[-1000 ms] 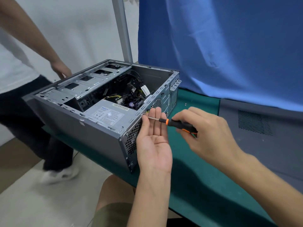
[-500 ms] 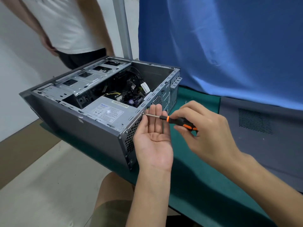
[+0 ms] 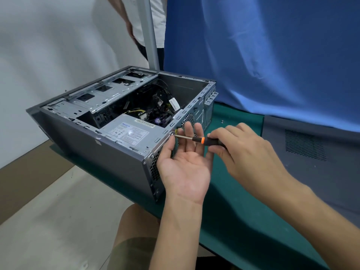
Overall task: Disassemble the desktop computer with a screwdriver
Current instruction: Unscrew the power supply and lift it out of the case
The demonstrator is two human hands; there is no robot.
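An open grey desktop computer case [image 3: 93, 151] lies on its side on the green table mat [image 3: 243, 221], its side panel off. Inside it sit a silver power supply [image 3: 132, 131], drive bays and cables. My right hand [image 3: 243, 152] grips a black and orange screwdriver [image 3: 202, 140]. Its tip sits at a screw [image 3: 172, 134] on the case's rear corner, by the power supply. My left hand [image 3: 185, 164] is held palm up with straight fingers just under the shaft, against the rear panel.
The removed grey side panel [image 3: 311, 152] lies on the mat to the right. A loose screw [image 3: 222, 121] rests on the mat behind my hands. A blue cloth [image 3: 272, 45] hangs behind the table. Another person [image 3: 136, 26] stands at the back beside a metal pole [image 3: 151, 32].
The other person has walked from the left of the case to behind it by the pole. My hands and the screwdriver stay at the same screw.
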